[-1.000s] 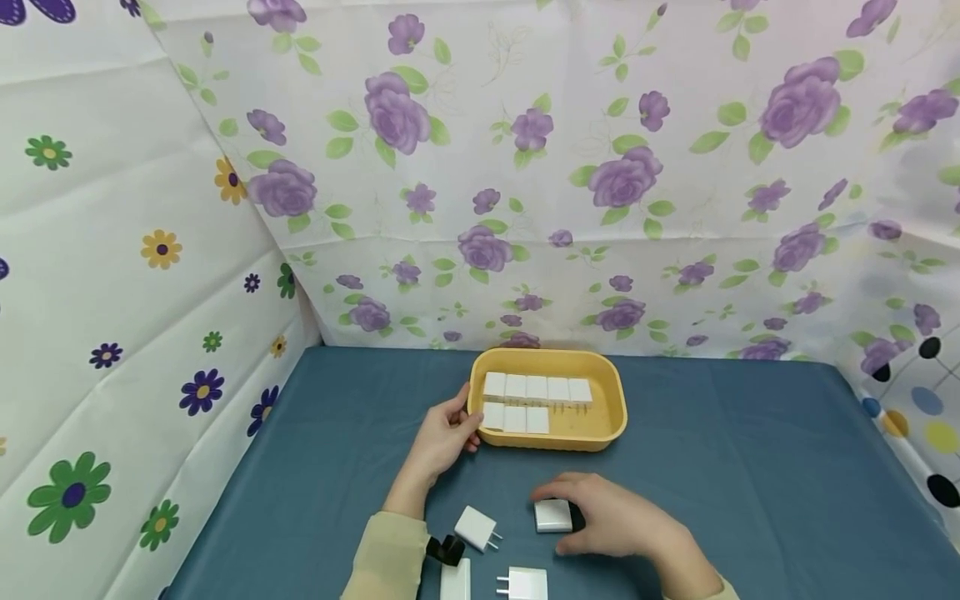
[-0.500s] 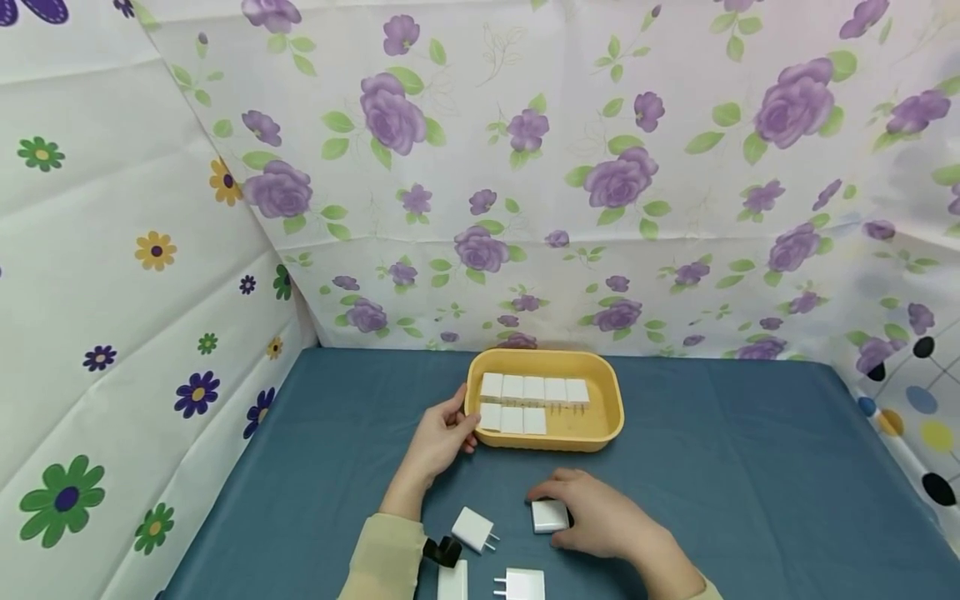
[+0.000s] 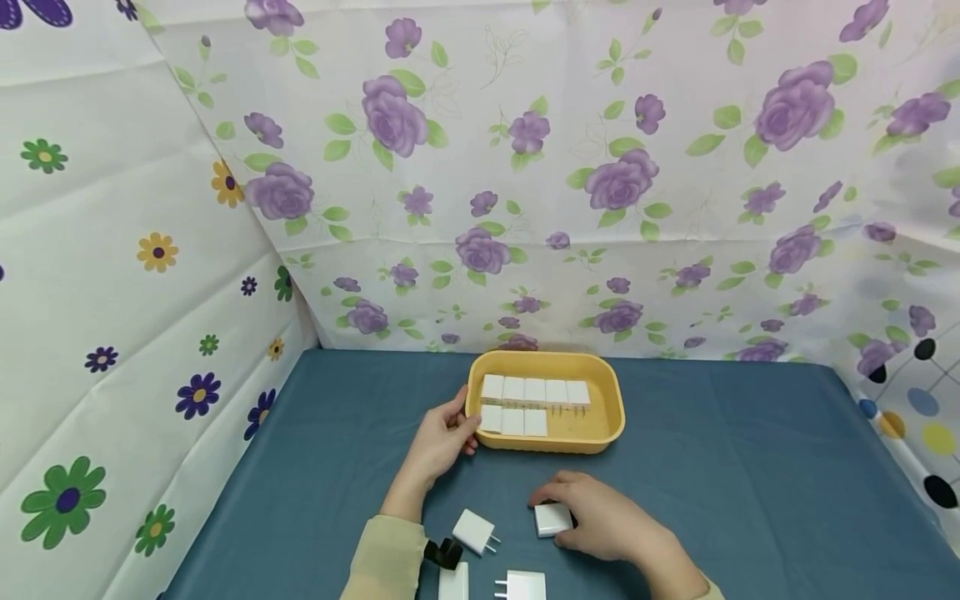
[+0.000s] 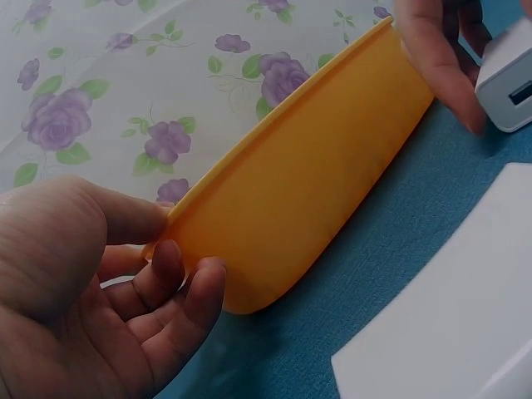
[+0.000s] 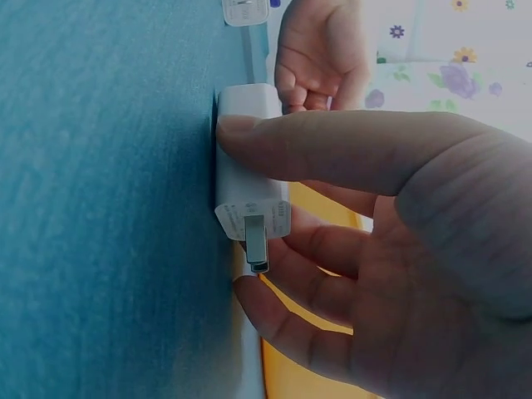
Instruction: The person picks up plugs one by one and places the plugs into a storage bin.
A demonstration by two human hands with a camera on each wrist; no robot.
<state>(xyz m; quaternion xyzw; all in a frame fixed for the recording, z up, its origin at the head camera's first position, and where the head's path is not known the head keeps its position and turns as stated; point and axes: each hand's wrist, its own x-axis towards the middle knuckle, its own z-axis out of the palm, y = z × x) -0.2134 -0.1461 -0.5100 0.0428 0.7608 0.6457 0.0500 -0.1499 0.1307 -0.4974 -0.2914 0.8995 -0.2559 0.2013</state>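
Observation:
In the head view my left hand (image 3: 438,437) grips the left end of a yellow plastic basket (image 3: 547,444), thumb at the rim. Two rows of white chargers (image 3: 534,390) lie inside it, prongs toward me: a full-looking back row and a shorter front row at the left. In front of the basket, my right hand (image 3: 611,521) pinches a white charger (image 3: 552,520) low at the cloth. The right wrist view shows the thumb against one broad face of this charger (image 5: 249,174), its metal prongs (image 5: 256,241) sticking out; the opposite fingers are partly hidden.
Nearer me lie three more white chargers: one tilted (image 3: 474,532), one seen as a narrow strip (image 3: 453,582) beside my left sleeve, one with prongs leftward (image 3: 525,585). Blue cloth (image 3: 712,467) covers the table. A floral sheet (image 3: 555,167) hangs behind.
My right hand's thumb and fingers have drawn in around the charger, the hand moving slightly left. The left hand and basket stay put.

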